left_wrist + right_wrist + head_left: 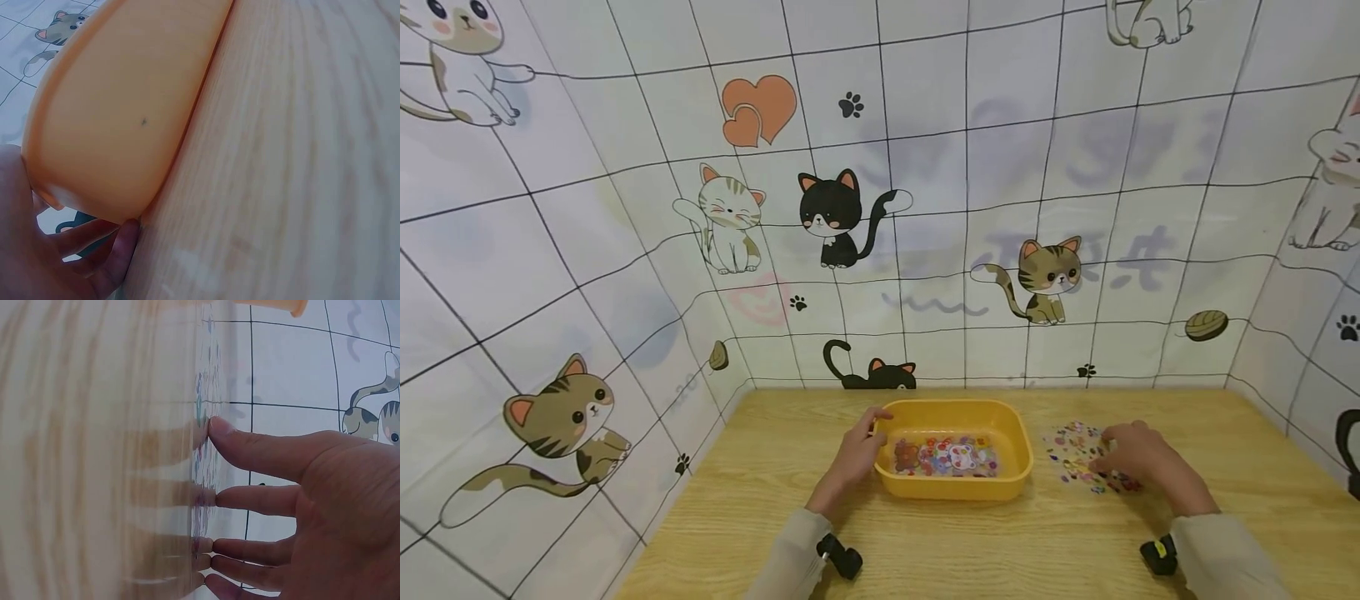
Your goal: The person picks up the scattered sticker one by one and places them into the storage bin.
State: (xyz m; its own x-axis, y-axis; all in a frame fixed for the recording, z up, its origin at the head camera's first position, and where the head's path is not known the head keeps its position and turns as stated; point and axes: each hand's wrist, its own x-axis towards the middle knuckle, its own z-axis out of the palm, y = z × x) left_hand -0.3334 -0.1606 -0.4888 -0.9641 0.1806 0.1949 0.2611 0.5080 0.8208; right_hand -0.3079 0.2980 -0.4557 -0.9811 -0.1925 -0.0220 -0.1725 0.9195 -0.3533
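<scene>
My left hand [857, 450] grips the left end of a yellow plastic basin [953, 488], with fingertips at its rim. In the left wrist view, the fingers [112, 256] bend against the basin's end wall, low by the tabletop. Inside the basin lie colourful cartoon pictures [958, 455], among them a brown bear and a white animal face. To the right, my right hand [1138, 457] reaches over a scatter of small, flat, colourful pieces [1071, 454]. Seen from the right wrist, its thumb and fingers [256, 499] are spread and nearly straight, fingertips touching the table among the pieces.
Everything stands on a light wood-grain table [925, 550]. White walls [940, 167] with a black grid and cartoon cats close off the back and both sides. A small black device [842, 557] is worn at the left wrist, another [1161, 555] at the right.
</scene>
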